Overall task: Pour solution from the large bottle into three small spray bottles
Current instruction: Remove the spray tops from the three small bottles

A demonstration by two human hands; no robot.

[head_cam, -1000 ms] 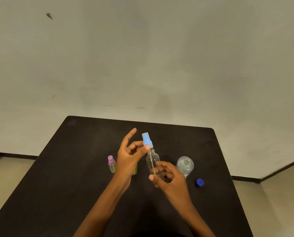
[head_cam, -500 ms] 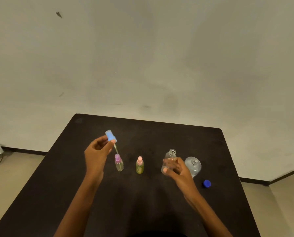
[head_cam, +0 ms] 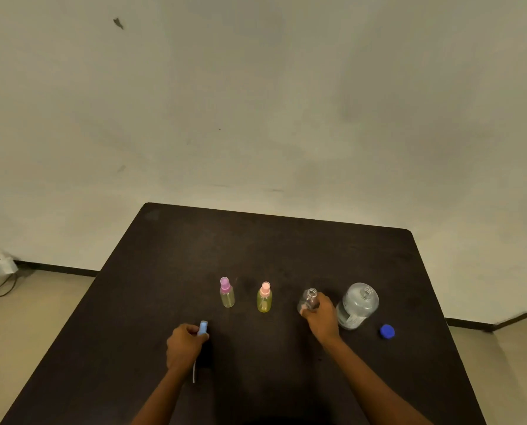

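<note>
I see the left hand [head_cam: 185,345] low over the dark counter [head_cam: 256,240], its fingers curled around a light blue spray head [head_cam: 203,328]. The thin white dip tube [head_cam: 194,374] of that head trails out beside the wrist, toward me. The right hand [head_cam: 322,320] grips the small clear bottle [head_cam: 308,299], which stands upright on the counter with its neck uncapped and the fingers wrapped round its body. Just right of that hand stands the large bottle [head_cam: 358,305], clear-walled, open at the mouth, with a label low on its side; I cannot tell whether the hand touches it. A dark blue cap [head_cam: 387,331] lies on the counter a little further right, apart from the large bottle. Left of the small clear bottle two more spray bottles stand upright with their heads on. The pink-topped bottle [head_cam: 264,297] holds yellow-green liquid, and the purple-topped bottle [head_cam: 227,292] beyond it holds paler liquid.
</note>
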